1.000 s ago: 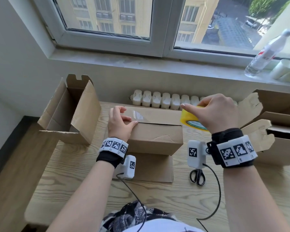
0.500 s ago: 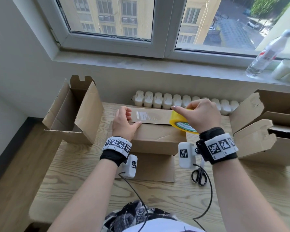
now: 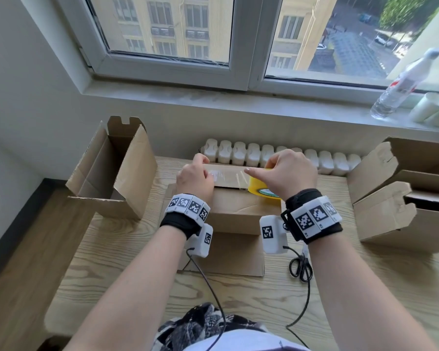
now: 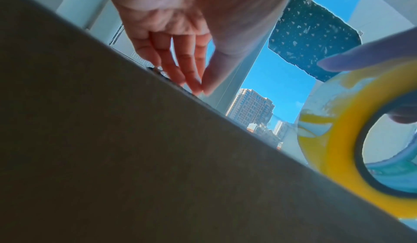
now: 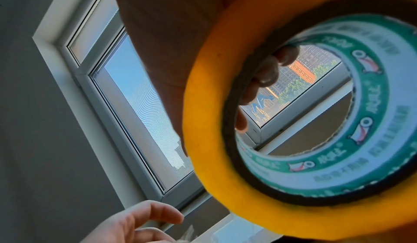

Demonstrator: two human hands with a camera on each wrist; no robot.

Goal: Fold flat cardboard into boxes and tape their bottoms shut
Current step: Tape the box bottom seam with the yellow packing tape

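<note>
2 hands work: left hand (image 3: 194, 179) flat on box (image 3: 235, 206), right hand (image 3: 290, 174) gripping tape roll (image 3: 260, 190).

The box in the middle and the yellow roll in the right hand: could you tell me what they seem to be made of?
Box: brown cardboard, matte, with creased folds. Yellow roll: probably clear plastic packing tape, since the pulled-out strip is glossy and see-through; inside is a printed core, likely card.

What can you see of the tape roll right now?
The tape roll is yellow, with a white and green printed core. The right hand grips it, fingers through the core. It stands on edge at the right end of the box top. A clear strip runs left to the left hand.
</note>
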